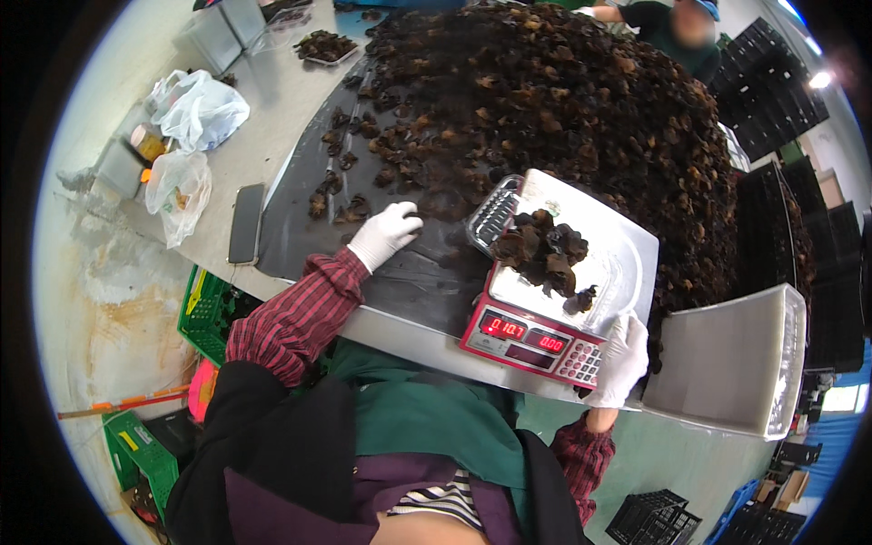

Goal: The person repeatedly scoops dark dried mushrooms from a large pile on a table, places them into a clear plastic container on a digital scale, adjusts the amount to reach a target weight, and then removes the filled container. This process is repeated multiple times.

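My left hand (388, 234), in a white glove, hovers over or rests on the dark sheet covering the table, its fingers curled near loose wood ear mushrooms (351, 210). Whether it pinches a piece I cannot tell. My right hand (621, 361), gloved too, is at the right front corner of a red digital scale (528, 347) with lit digits. Its fingers touch the platform's edge or a clear plastic rim there; the grip is hidden. A small cluster of dark mushrooms (545, 252) lies on the pale platform (613, 238). Against its left side leans a clear plastic tray (496, 212).
A large heap of mushrooms (545, 102) covers the table beyond the scale. At left lie a phone (246, 223), plastic bags (204, 112) and a filled tray (327, 48). A white bin (722, 361) stands right. Another person (671, 41) is across the heap; green crates (201, 306) sit below.
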